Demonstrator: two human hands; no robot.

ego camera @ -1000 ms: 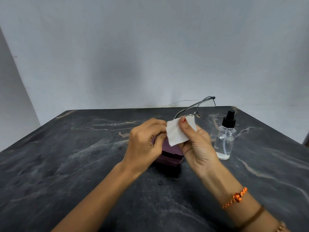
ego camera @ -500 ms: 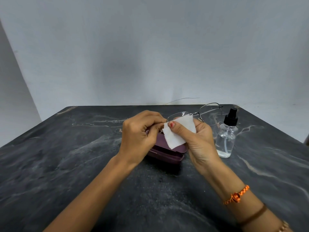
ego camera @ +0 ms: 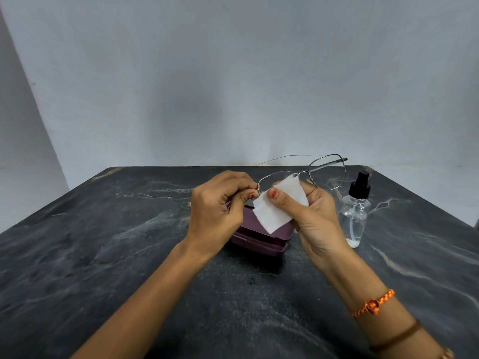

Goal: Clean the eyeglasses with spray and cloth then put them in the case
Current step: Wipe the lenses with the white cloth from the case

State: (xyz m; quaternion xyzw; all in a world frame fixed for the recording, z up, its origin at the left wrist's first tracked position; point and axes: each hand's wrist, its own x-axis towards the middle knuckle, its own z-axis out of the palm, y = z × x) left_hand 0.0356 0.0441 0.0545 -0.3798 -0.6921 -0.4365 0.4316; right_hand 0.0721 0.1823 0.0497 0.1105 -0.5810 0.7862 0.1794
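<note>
Thin metal-framed eyeglasses [ego camera: 327,175] are held in the air above the table, temples unfolded and pointing away. My left hand [ego camera: 220,208] pinches the frame's left corner at the hinge. My right hand [ego camera: 315,216] holds a white cloth [ego camera: 278,209] folded over the left lens, thumb pressing on its front. Under both hands lies the closed purple glasses case [ego camera: 259,239], partly hidden by them. A clear spray bottle [ego camera: 354,216] with a black nozzle stands upright just right of my right hand.
The dark marbled table [ego camera: 116,255] runs to a far edge near a plain grey wall [ego camera: 233,86]. My right wrist carries an orange braided band and a brown band.
The glasses have turned from edge-on and tilted up to nearly level, with both lenses facing me. Both hands rose slightly and the cloth slid along the left lens.
</note>
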